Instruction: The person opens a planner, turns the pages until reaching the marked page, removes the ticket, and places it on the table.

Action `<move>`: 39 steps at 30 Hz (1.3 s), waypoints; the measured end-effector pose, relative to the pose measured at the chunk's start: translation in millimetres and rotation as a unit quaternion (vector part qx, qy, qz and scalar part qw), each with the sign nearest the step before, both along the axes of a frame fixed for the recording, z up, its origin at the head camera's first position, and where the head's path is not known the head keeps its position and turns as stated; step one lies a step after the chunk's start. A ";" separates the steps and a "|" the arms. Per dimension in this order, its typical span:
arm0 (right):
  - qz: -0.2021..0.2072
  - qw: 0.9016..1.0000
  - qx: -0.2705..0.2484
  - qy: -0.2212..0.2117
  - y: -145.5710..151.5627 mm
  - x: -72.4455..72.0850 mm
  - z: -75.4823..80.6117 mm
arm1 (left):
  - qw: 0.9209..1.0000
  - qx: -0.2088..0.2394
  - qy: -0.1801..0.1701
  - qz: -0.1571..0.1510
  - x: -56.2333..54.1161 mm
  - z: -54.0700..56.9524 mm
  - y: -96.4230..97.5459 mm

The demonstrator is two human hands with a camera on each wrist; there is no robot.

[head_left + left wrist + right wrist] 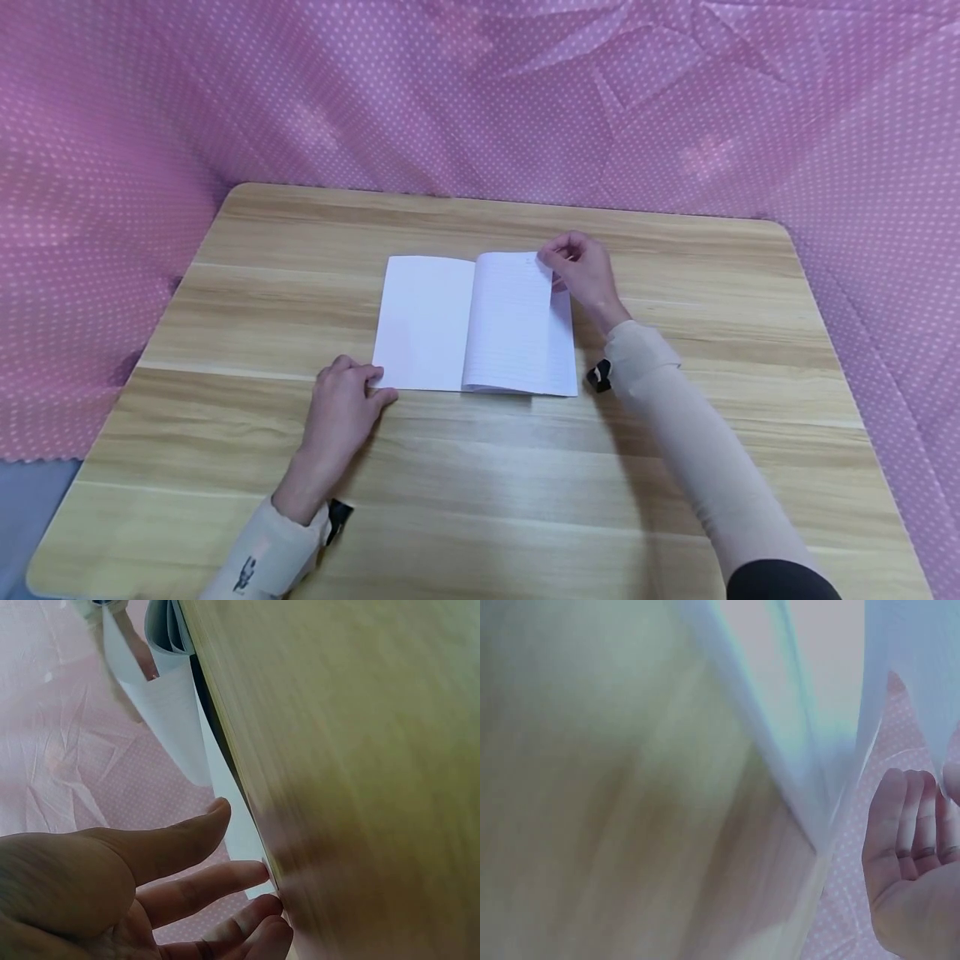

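Observation:
An open notebook (423,325) lies at the middle of the table, its left side blank and white. One lined page (510,325) on its right side is lifted and curves up from the sheet under it. My right hand (588,271) pinches this page at its upper right corner, between thumb and forefinger; in the right wrist view the other fingers (907,817) are bent beside it. At the notebook's lower left corner is my left hand (341,417). Its fingertips touch the edge there, while the thumb (187,836) stands apart from them in the left wrist view.
The notebook is on a wood-grain table (480,500) with rounded corners. A pink cloth (480,100) with white dots hangs behind the table and along both sides. Black straps (598,377) show at the cuffs of both light sleeves.

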State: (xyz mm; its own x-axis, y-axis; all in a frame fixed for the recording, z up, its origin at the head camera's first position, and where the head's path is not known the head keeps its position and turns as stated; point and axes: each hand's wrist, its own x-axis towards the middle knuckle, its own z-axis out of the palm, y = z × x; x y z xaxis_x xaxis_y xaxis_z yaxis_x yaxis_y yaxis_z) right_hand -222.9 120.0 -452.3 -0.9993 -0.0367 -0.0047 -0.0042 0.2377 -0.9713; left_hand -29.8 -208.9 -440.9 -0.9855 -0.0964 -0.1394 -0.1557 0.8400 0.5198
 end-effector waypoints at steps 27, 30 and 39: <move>-0.015 0.971 -0.213 -0.104 -36.9 8.2 11.7 | 1.000 0.007 0.008 -0.016 -3.1 4.2 4.8; -0.013 0.967 -0.230 -0.107 -41.4 8.4 13.4 | 1.000 0.013 0.011 -0.013 -3.3 4.5 5.9; -0.019 0.962 -0.251 -0.106 -49.3 6.7 16.7 | 0.967 0.104 0.227 -0.052 4.0 8.4 26.2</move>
